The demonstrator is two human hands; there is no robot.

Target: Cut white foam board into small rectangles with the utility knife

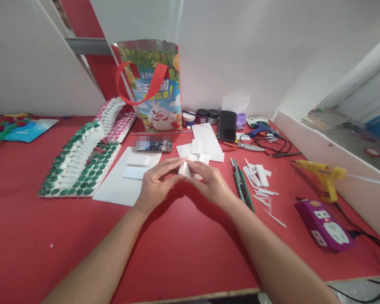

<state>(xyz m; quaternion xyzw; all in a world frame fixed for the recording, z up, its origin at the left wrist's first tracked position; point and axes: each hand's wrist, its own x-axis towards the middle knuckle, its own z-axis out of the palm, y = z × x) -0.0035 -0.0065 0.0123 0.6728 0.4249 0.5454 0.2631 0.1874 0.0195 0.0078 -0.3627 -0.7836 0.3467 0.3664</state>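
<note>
Between the fingertips of both hands, above the red table (190, 253), is a small folded or stacked white foam board piece (185, 169). My left hand (158, 181) pinches its left side, and my right hand (210, 181) grips its right side. Fingers hide part of the piece. Just beyond them lie loose white rectangles (205, 137). A white sheet (110, 185) bearing smaller white pieces (138, 160) is left of my left hand. To the right of my right hand rest a green utility knife (242, 185) and thin white offcuts (259, 175).
A yellow glue gun (323, 173) and a purple power strip (324, 226) with cables occupy the right. Scissors (250, 146), a black phone (227, 126) and small jars (202, 116) sit behind. Green-and-white decorated models (82, 164) stand left of a colourful bag (155, 88).
</note>
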